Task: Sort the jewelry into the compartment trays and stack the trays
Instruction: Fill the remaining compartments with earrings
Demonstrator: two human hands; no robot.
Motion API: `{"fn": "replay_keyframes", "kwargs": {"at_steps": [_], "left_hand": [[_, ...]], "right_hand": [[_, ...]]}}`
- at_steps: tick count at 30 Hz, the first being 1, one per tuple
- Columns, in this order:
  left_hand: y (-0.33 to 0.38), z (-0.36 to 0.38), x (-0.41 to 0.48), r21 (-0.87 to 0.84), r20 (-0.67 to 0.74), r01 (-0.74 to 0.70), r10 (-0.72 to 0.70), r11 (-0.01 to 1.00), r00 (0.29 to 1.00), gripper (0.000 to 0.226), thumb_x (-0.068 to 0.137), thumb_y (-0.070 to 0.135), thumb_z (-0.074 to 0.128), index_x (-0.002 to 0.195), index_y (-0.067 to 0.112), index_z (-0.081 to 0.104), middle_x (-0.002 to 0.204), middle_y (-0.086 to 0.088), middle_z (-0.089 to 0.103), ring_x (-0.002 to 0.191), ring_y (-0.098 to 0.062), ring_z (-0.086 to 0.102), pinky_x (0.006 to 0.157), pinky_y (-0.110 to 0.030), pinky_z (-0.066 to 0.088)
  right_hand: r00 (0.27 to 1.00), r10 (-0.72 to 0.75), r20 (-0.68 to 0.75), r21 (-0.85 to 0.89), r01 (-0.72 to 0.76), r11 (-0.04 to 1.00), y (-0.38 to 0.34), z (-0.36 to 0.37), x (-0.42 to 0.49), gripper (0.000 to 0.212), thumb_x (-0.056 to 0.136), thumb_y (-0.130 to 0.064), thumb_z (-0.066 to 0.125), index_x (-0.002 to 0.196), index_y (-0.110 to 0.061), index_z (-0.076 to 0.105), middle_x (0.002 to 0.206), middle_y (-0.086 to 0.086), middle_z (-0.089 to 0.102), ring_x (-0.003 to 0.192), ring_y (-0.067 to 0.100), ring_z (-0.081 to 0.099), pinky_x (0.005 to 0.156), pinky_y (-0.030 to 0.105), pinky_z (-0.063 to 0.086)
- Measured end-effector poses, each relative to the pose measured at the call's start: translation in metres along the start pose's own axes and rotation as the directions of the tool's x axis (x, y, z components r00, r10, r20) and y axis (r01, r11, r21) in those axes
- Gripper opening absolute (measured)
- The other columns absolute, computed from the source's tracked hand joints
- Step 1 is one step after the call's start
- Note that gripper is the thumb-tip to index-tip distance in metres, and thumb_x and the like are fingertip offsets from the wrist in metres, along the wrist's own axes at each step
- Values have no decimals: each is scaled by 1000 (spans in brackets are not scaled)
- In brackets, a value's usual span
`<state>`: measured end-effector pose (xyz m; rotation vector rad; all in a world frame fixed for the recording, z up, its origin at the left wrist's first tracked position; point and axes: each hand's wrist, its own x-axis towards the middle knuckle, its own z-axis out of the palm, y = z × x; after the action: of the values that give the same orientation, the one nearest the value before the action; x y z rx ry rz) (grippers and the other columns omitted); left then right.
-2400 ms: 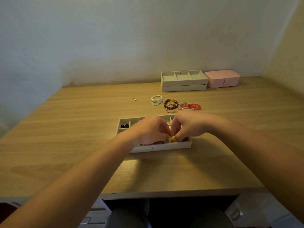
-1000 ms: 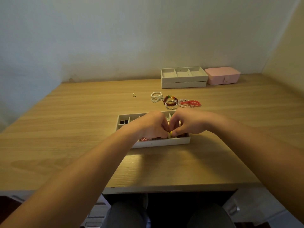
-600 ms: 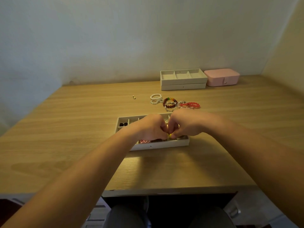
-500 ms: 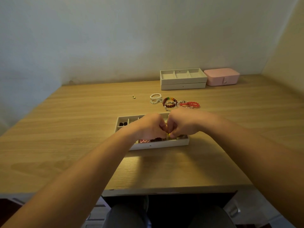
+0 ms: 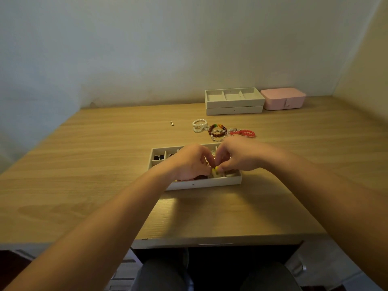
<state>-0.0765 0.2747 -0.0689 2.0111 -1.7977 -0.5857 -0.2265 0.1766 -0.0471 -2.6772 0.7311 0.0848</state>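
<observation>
Left hand (image 5: 190, 162) and right hand (image 5: 237, 156) meet over the tray (image 5: 205, 182), curled fingertips pinching a yellow piece (image 5: 215, 170); compartments beneath them are hidden.

- Left hand (image 5: 190, 162) and right hand (image 5: 237, 156) meet over the near tray (image 5: 205, 182), pinching a small yellow piece (image 5: 214, 170).
- Bracelets (image 5: 218, 131) lie beyond; stacked trays (image 5: 234, 101) stand by a pink box (image 5: 283, 98).

The left hand (image 5: 189, 162) and right hand (image 5: 239, 156), pinching a yellow-beaded piece (image 5: 215, 170), cover the right half of the near compartment tray (image 5: 201, 182). Its left compartments are reachable from above. Behind it, a pearl bracelet (image 5: 199, 124), a multicoloured bead bracelet (image 5: 217, 131) and a red bead bracelet (image 5: 243, 133) bar the straight way to the stacked trays (image 5: 234, 101). Bare table (image 5: 84, 164) flanks both sides.
</observation>
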Motion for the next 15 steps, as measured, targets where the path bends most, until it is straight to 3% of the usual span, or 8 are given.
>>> {"fn": "replay_keyframes", "kwargs": {"at_steps": [6,11,15], "left_hand": [[-7,5,-8,18,-40,-50,51,999,998,21,84,16,70,102,27,70,72,10,59,61,-4,50,54,-17,37],[-9,4,-12,12,-62,-50,51,999,997,26,82,17,71,105,27,70,73,6,61,65,-8,51,62,-27,43],[-8,5,-14,19,-50,-52,53,998,997,22,83,18,69,101,30,71,74,5,60,66,-9,52,61,-27,42]], "right_hand": [[999,23,29,34,-24,999,-1,3,-4,20,99,-20,61,106,-23,79,92,-9,73,83,8,65,71,26,55],[998,29,-52,68,-26,997,-5,1,-7,23,99,-15,56,105,-20,78,89,-10,71,84,7,68,78,30,61],[1000,17,-18,65,-15,998,-4,4,-8,15,98,-26,64,101,-22,78,88,-8,73,82,9,67,70,24,55]]}}
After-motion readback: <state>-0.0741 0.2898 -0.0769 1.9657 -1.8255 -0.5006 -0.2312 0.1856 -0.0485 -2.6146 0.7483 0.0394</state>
